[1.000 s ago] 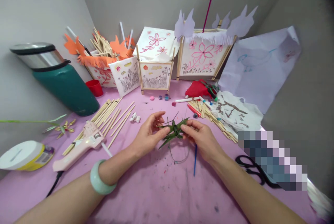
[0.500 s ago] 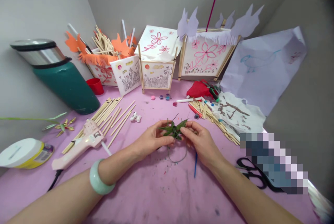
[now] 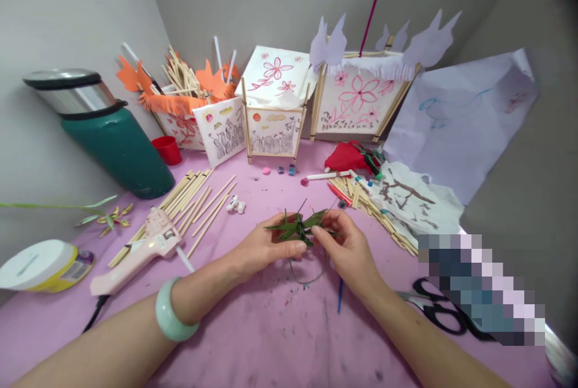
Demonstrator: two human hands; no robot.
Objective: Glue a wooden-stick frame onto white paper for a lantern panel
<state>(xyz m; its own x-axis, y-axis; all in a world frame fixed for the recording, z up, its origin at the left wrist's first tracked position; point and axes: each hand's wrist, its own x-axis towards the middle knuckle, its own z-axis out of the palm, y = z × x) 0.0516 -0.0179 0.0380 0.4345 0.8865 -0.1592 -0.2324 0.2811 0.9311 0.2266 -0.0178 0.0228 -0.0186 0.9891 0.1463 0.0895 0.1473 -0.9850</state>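
Observation:
Between my two hands, above the pink-purple tabletop, is a bunch of dark green leaf strips (image 3: 295,228), its pointed ends sticking out on several sides. My left hand (image 3: 275,243) is closed on its left part, with the thumb along the lower edge. With thumb and fingers my right hand (image 3: 338,237) pinches its right side. A thin wire-like loop (image 3: 307,282) shows below the bunch. Whether it is joined to the leaves I cannot tell. A blue stick (image 3: 340,296) lies just beside my right wrist.
On the left are a pink glue gun (image 3: 135,255), bamboo sticks (image 3: 189,195), a white-lidded tub (image 3: 45,264) and a green bottle (image 3: 117,147). Paper lanterns (image 3: 273,129) stand at the back. Black scissors (image 3: 445,316) and more sticks (image 3: 374,213) are on the right.
The leaf bunch has turned a little between my hands, its left tips now reaching further out over my left fingers. The view has shifted slightly.

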